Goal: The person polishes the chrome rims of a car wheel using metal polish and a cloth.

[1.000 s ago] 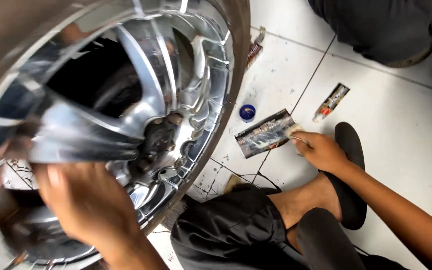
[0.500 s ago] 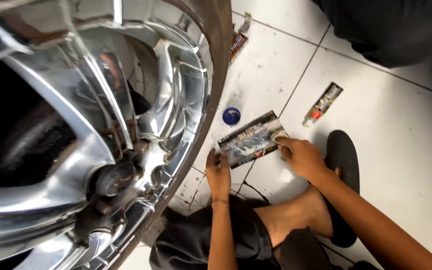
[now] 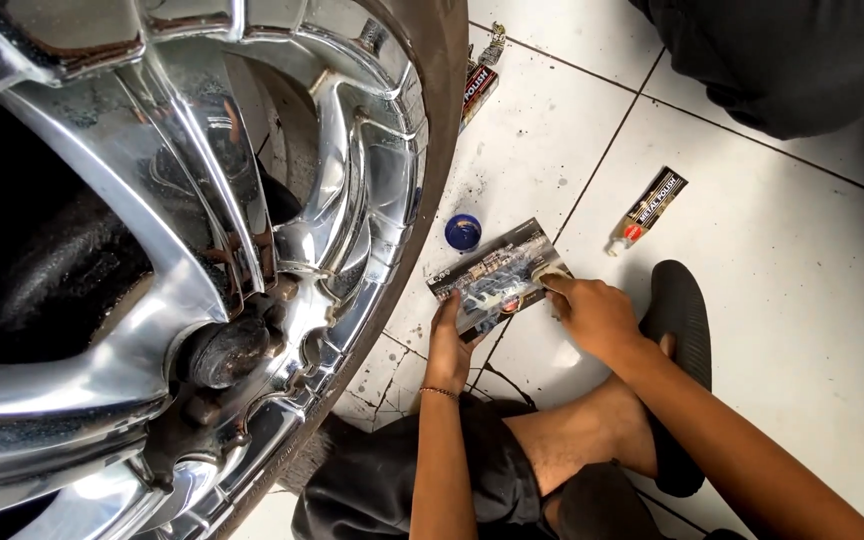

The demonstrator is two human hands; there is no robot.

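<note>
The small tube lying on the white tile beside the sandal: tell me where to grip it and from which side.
Grip the small tube across its dark flat body, coming from above. It lies flat and diagonal on the tiled floor, cap end low-left, apart from the sandal, so both long sides look free; the cap end looks narrower.

Both hands rest on a printed card (image 3: pixel 497 275) lying on the white tiled floor (image 3: pixel 792 300): the left hand (image 3: pixel 449 345) holds its near edge, and the right hand (image 3: pixel 592 315) presses a small pale pad (image 3: pixel 550 274) on its right end. A blue cap (image 3: pixel 463 232) lies just beside the card, a tube (image 3: pixel 649 210) near it, and a black sandal (image 3: pixel 679 370) under the foot. A chrome wheel (image 3: pixel 202 260) fills the left.
</note>
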